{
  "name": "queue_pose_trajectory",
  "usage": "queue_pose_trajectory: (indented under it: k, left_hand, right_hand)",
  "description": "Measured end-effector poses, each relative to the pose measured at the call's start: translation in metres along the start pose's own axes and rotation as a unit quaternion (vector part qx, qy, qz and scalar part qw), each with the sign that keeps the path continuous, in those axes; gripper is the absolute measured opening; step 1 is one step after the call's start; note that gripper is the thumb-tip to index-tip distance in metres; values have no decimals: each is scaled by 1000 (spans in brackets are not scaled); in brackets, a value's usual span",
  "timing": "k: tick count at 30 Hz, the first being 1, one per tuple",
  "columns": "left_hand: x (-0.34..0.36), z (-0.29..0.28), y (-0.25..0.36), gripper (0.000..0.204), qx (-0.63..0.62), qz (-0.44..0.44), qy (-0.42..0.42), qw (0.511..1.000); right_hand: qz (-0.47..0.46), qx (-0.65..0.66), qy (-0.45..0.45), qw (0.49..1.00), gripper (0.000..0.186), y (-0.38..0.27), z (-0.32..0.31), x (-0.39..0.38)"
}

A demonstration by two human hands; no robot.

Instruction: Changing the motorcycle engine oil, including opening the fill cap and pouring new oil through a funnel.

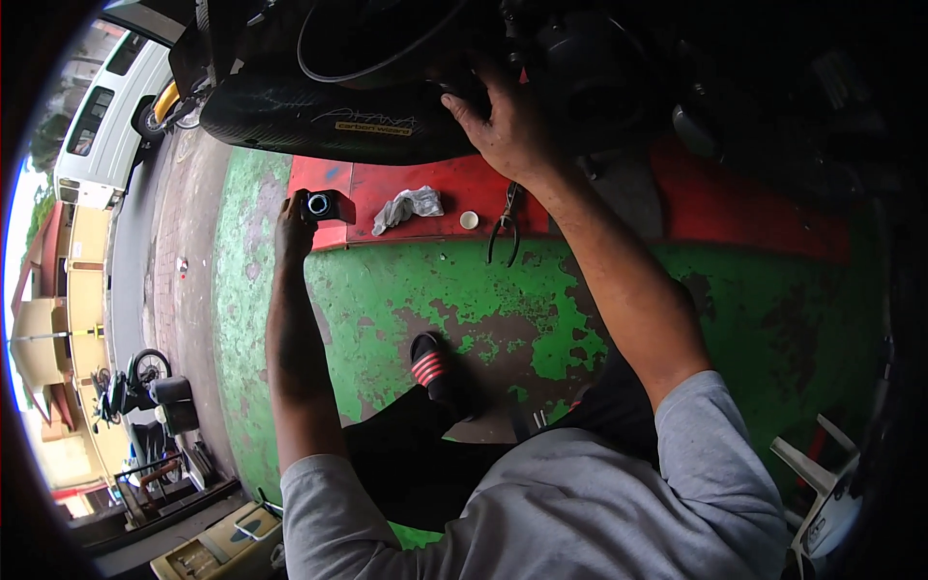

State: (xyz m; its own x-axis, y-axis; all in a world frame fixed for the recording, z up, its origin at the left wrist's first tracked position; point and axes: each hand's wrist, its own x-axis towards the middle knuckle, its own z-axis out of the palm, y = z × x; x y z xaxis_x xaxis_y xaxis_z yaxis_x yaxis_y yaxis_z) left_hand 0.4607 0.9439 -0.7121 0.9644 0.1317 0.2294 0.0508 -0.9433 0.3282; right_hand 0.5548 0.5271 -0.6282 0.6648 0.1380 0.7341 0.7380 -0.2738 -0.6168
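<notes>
My left hand (292, 220) is closed around a small black part with a shiny round ring (317, 204), held over the left end of a red platform (464, 224). Above, my right hand (507, 130) reaches into the dark side of what looks like a motorcycle or scooter. Its thumb and fingers curl at a dark piece beside the long black carbon-patterned cover (290, 114); deep shadow hides what they grip. Between my arms, a crumpled whitish rag (408, 207), a small pale round cup or cap (469, 219) and pliers with dark handles (506, 232) lie on the platform.
Worn green-painted floor (387, 290) surrounds my sandalled foot (430, 367). A white chair-like object (826, 483) stands at lower right, a beige case (217, 546) at lower left. Parked motorcycles (155, 406) and a white van (106, 116) are by the street at left.
</notes>
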Motion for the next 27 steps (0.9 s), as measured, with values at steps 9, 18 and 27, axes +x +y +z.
queue_pose_trajectory:
  k: [9,18,27]
  left_hand:
    - [35,26,-33,69,-94,32,-164,981]
    - [37,21,-44,66,-46,32,-164,985]
    - [14,5,-57,80,17,-29,-143,989]
  right_hand:
    - [32,9,-14,999,47,-10,-5,0]
    - [-19,33,54,998,45,-7,5,-2]
    - [-44,31,77,996,50,-10,-3,-1]
